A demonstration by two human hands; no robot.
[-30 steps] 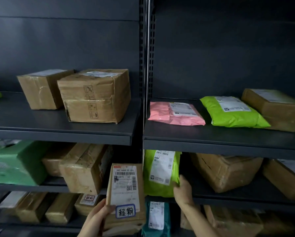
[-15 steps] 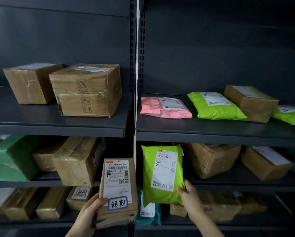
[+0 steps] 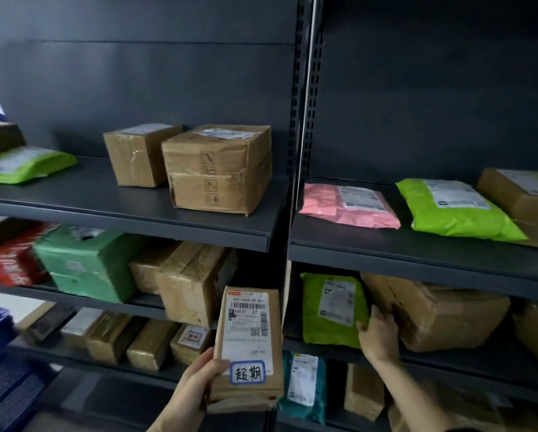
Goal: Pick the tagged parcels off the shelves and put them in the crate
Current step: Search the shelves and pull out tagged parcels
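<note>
One wide-angle camera, worn on the person's head, is facing the shelving (image 3: 136, 221) close up, looking forward and slightly down, with the left hand (image 3: 199, 380) and right hand (image 3: 379, 336) showing along the bottom.

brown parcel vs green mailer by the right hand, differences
The brown parcel is cardboard; the green mailer is a plastic bag. The brown parcel carries a blue-edged handwritten tag under its label; the green mailer shows none. The left hand grips the brown parcel; the green mailer stands on a shelf, right hand at its edge. Both are upright, white-labelled.
</note>
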